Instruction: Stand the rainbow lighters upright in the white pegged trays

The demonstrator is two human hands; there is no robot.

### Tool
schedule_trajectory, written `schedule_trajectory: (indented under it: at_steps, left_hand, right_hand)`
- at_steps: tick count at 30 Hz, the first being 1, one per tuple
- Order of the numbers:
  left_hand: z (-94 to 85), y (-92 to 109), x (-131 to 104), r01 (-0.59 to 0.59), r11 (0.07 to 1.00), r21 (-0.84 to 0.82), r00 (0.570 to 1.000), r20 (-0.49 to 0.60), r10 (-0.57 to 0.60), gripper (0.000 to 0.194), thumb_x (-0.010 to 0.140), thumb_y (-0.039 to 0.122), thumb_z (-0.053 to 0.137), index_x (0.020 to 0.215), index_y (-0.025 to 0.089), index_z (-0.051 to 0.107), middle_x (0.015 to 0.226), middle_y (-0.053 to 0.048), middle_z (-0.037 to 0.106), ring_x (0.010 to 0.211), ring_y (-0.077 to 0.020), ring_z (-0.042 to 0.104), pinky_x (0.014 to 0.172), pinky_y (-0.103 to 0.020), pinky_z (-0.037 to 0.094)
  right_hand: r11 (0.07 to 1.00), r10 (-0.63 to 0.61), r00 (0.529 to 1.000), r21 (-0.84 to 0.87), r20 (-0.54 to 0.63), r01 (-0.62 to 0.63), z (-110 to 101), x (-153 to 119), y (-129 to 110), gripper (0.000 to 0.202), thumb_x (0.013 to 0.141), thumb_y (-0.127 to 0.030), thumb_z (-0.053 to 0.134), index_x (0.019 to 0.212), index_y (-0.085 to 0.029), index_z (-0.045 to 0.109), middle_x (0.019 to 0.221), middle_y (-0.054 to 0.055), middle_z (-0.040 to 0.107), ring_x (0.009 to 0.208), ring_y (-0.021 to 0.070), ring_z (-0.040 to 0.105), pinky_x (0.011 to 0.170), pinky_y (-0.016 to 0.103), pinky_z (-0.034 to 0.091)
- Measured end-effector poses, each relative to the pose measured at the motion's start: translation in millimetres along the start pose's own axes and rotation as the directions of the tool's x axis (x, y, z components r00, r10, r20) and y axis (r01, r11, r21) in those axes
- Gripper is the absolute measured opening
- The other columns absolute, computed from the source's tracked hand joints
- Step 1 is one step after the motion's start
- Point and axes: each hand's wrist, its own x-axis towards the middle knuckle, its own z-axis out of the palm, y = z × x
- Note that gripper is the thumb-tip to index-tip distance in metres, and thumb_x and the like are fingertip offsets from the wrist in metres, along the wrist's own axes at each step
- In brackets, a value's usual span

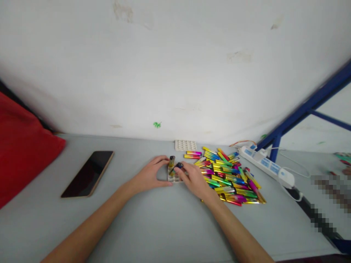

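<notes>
A small whitish tray with holes [172, 179] lies on the grey table between my hands. In its far left part a gold lighter with a dark top [172, 162] stands upright. My left hand [150, 173] is at the tray's left side, thumb and fingers spread apart, the fingertips near the standing lighter. Over the tray, my right hand [193, 177] is closed on a lighter [178, 166] whose dark top shows tilted; its body is mostly hidden. Right of that hand spreads a pile of shiny multicoloured lighters [225, 175].
A second holed tray [185, 145] lies near the wall. A dark phone-like tablet [88, 174] is on the left, beside a red cloth [24, 146]. At right are a white power strip [267, 164] with cables and a blue metal frame [301, 109]. Another person's hand [346, 171] shows at the right edge.
</notes>
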Motion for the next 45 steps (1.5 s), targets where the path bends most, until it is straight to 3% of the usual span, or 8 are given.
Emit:
schedule_trajectory:
  at_steps: [4,11,19,27,33,39,42,45]
  left_hand:
    - [0.1,1,0,-0.015,1.0,0.005,1.0,0.003,0.015,0.083,0.082,0.059,0.105,0.151,0.025,0.075,0.167,-0.016,0.07,0.156,-0.0399,0.067,0.138,-0.054,0.052]
    - [1.1,-1,0,-0.013,1.0,0.003,1.0,0.009,0.013,0.08,0.083,0.06,0.104,0.149,0.025,0.076,0.168,-0.016,0.069,0.157,-0.0406,0.066,0.138,-0.055,0.052]
    - [1.3,-6,0,-0.037,0.998,0.047,0.999,0.002,0.037,0.079,0.088,0.066,0.097,0.152,0.026,0.074,0.168,-0.016,0.069,0.155,-0.0412,0.067,0.136,-0.057,0.054]
    - [-0.5,-7,0,-0.022,0.998,0.051,1.0,0.019,0.021,0.083,0.09,0.075,0.092,0.153,0.025,0.073,0.169,-0.017,0.067,0.157,-0.0416,0.066,0.137,-0.057,0.053]
    - [0.0,-7,1,-0.008,0.999,0.043,1.0,0.024,0.007,0.084,0.088,0.07,0.096,0.155,0.025,0.073,0.17,-0.017,0.067,0.157,-0.0417,0.066,0.139,-0.056,0.051]
    - [0.3,-5,1,-0.019,0.999,0.028,0.999,0.026,0.018,0.084,0.088,0.067,0.098,0.155,0.024,0.073,0.17,-0.017,0.067,0.157,-0.0417,0.066,0.139,-0.058,0.05]
    - [0.2,-4,0,-0.015,0.999,0.031,1.0,0.021,0.014,0.084,0.087,0.067,0.099,0.155,0.024,0.073,0.17,-0.018,0.067,0.157,-0.0414,0.066,0.139,-0.057,0.051]
    - [-0.3,-2,0,-0.02,0.999,0.028,1.0,0.021,0.02,0.083,0.087,0.065,0.1,0.155,0.025,0.073,0.17,-0.017,0.067,0.157,-0.0406,0.066,0.139,-0.057,0.051]
  right_hand:
    - [0.991,-0.035,0.997,-0.128,0.069,0.044,-1,8,1,0.022,0.125,-0.035,0.057,0.125,-0.019,0.073,0.116,0.014,0.085,0.105,0.0284,0.082,0.092,0.037,0.059]
    - [0.941,-0.03,0.981,-0.325,0.194,0.093,-8,21,-7,0.02,0.124,-0.033,0.061,0.127,-0.017,0.072,0.119,0.016,0.084,0.113,0.0308,0.082,0.099,0.04,0.062]
    - [0.872,0.013,0.997,-0.488,0.082,0.029,1,16,-12,0.027,0.124,-0.045,0.062,0.124,-0.02,0.073,0.122,0.015,0.082,0.117,0.0324,0.078,0.101,0.042,0.058]
    - [0.909,0.1,0.991,-0.398,-0.088,-0.127,-40,17,38,0.016,0.119,-0.022,0.065,0.121,-0.02,0.081,0.123,0.015,0.083,0.12,0.0314,0.078,0.109,0.043,0.059]
    - [0.845,0.296,0.955,-0.474,0.03,-0.247,-73,32,70,0.025,0.118,-0.021,0.063,0.132,-0.018,0.083,0.134,0.017,0.085,0.127,0.0315,0.078,0.115,0.043,0.057]
    - [0.914,0.221,0.974,-0.359,0.045,-0.19,-73,30,82,0.016,0.111,-0.021,0.072,0.12,-0.018,0.085,0.123,0.013,0.087,0.114,0.0271,0.08,0.108,0.041,0.059]
    - [0.967,0.166,0.979,-0.174,-0.115,-0.184,-70,26,80,0.018,0.11,-0.028,0.071,0.115,-0.019,0.085,0.118,0.014,0.087,0.111,0.0292,0.079,0.108,0.047,0.06]
    - [0.959,0.261,0.925,0.186,-0.277,-0.215,-66,24,69,0.033,0.108,-0.05,0.074,0.116,-0.02,0.085,0.113,0.013,0.087,0.103,0.0294,0.079,0.102,0.048,0.063]
